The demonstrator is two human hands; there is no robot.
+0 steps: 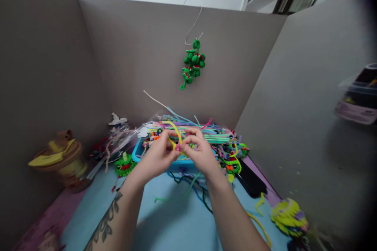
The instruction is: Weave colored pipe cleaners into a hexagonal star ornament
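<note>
My left hand (160,150) and my right hand (199,150) meet above the front of a blue basket (138,153). Between their fingertips is a small pink twisted piece (177,147) with a yellow pipe cleaner (176,127) looping up from it. The fingers of both hands are pinched closed on this pink and yellow work. Its underside is partly hidden by my thumbs. Behind the hands, a pile of many-coloured pipe cleaners (218,137) fills the basket and spills over its edges.
Grey partitions (141,55) close in three sides. A green ornament (194,62) hangs on a wire. A black phone (251,178) lies right of the basket; a yellow fuzzy piece (288,216) sits farther right. At left are a green fuzzy figure (125,164) and brown pot (73,160).
</note>
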